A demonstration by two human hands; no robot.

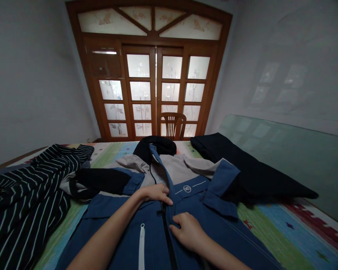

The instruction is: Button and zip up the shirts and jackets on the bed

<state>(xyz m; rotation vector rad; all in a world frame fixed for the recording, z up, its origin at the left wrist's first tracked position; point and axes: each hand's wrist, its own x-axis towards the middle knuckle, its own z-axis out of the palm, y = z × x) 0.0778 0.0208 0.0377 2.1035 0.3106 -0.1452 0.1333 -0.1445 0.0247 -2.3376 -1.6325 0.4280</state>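
A blue, light grey and black hooded jacket (214,225) lies front side up in front of me, its collar and black hood at the far end. My left hand (157,193) is closed on the front edge at chest height, thumb pressed on the flap. Lower down and to the right, my right hand (189,229) has its fingers curled and pinches the same flap. A dark zip strip (167,232) runs down between the two hands. The white pocket zip (141,243) is left of it. Both sleeves are bent in toward the body.
A black garment with white stripes (47,176) lies to the left. On the right is a folded dark garment (250,168), near a pale green board (270,138). All rest on a colourful striped cover (276,228). Beyond stand a wooden chair (171,116) and glazed doors.
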